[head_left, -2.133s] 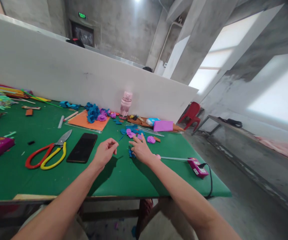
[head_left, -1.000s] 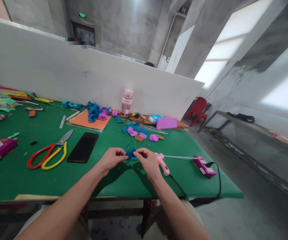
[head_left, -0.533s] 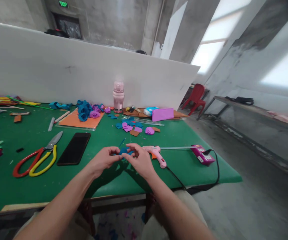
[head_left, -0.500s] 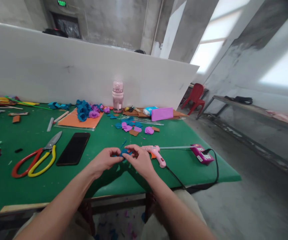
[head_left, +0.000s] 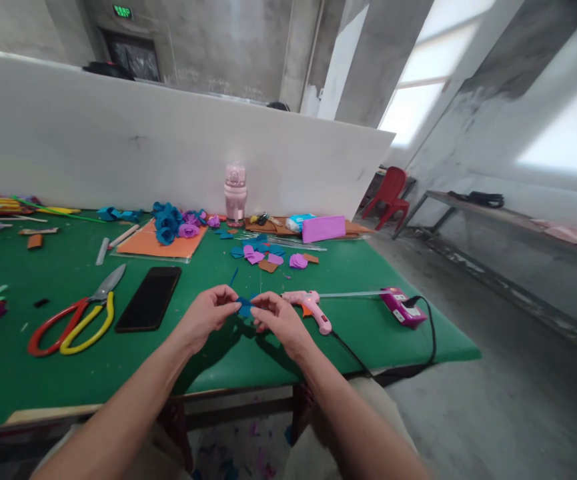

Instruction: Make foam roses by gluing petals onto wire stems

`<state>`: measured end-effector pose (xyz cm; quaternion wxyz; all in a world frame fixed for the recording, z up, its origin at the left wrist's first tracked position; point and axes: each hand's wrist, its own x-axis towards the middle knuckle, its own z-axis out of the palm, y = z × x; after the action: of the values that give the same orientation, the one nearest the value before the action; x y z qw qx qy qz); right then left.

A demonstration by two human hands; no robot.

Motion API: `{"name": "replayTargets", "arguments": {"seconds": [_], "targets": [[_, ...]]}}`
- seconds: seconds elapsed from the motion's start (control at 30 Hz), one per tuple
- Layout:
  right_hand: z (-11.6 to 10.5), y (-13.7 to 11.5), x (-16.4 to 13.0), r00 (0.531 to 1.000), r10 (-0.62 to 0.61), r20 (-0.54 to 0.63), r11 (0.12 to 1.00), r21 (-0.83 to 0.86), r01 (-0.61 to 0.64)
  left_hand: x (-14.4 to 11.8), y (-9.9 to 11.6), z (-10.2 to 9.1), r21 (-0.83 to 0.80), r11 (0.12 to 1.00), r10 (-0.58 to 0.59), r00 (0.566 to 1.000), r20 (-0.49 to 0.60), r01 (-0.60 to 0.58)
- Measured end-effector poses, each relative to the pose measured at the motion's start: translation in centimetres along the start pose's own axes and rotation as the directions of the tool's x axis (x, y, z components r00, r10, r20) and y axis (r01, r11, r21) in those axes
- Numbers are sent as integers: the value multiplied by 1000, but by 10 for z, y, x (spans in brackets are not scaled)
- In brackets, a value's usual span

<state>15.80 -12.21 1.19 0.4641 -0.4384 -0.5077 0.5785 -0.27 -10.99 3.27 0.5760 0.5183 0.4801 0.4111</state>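
Between my two hands is a small blue paper-like petal [head_left: 245, 307], gripped at its edges by fingertips. My left hand [head_left: 212, 311] pinches its left side, and my right hand [head_left: 279, 319] pinches the right side. Just above the left fingers, a thin blue strip [head_left: 234, 277] shows. To the right of my right hand lies a pink glue gun [head_left: 313, 307] with a clear glue stick [head_left: 351, 295] in its back. Beyond the hands are loose blue petals [head_left: 268, 248] and a stack of purple petals [head_left: 298, 261].
Scissors [head_left: 85, 313] and a black phone [head_left: 149, 298] lie to the left. Finished blue flowers [head_left: 167, 223] rest on an orange sheet [head_left: 161, 248]. A pink bottle [head_left: 235, 197] stands by the white partition [head_left: 168, 147]. The glue gun's cord runs over the table's front edge, near a purple socket box [head_left: 402, 307].
My hands have drawn slightly apart, the left one moving left and up a little, with the petal now more visible between them. The thin blue strip appears farther left and higher.
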Motion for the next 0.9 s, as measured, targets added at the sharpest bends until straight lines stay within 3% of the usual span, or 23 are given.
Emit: {"name": "replayTargets", "arguments": {"seconds": [0.2,0.3,0.4,0.47,0.5,0.57,0.67,0.8,0.83,0.9], "targets": [[9,6,-4,999,-42,-4,997,-70,42,0,1,2,85,996,27,998,53,-32],[2,3,-19,997,-75,-18,974,-217,69,0,1,0,81,995,49,998,45,-52],[-27,-5,-40,948,-267,-172,840,-524,142,-1,1,-3,125,992,-8,994,111,-6],[-57,-9,-49,854,-410,-319,681,-731,53,-3,0,-4,173,984,-65,984,168,36],[-73,-11,-51,840,-426,-337,594,-804,-22,-4,-1,-3,191,980,-88,978,190,51],[-101,-11,-49,892,-317,-323,478,-867,-144,-6,-4,1,215,975,-110,968,225,60],[-122,-9,-36,974,-78,-211,427,-890,-159,-5,-10,6,244,968,-113,963,243,52],[-121,-10,-21,983,3,-185,399,-901,-170,-2,-15,9,274,960,-124,970,210,63],[-119,-11,-19,979,9,-201,429,-884,-186,-1,-15,8,285,956,-132,971,199,72],[-118,-14,-19,969,70,-236,600,-766,-230,1,-16,6,306,948,-153,970,187,90]]}}
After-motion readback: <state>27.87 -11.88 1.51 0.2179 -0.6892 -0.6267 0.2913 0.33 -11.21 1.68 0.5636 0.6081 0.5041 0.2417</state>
